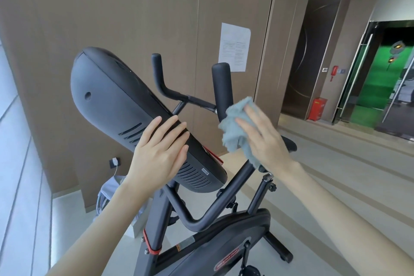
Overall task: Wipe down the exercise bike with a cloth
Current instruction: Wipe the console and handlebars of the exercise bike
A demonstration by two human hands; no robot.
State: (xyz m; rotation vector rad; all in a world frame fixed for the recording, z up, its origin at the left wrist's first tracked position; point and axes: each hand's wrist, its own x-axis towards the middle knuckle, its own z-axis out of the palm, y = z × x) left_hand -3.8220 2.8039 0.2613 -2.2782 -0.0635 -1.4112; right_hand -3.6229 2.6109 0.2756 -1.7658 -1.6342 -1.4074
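Observation:
A black exercise bike (215, 237) fills the middle of the view. Its big dark console (116, 105) tilts up to the left. My left hand (159, 152) lies flat against the console's back edge, fingers together and holding nothing. My right hand (262, 139) presses a crumpled grey-blue cloth (235, 127) against the right handlebar (221, 87), near where the upright grip meets the sloping bar. The left handlebar (161, 76) rises behind the console. The flywheel cover with a red logo sits at the bottom.
A brown panelled wall (134, 6) with a paper notice (234, 47) stands close behind the bike. A grey bag (109, 192) and a plugged-in charger lie by the wall at the left. Glass doors (367, 74) and a red box are at the far right.

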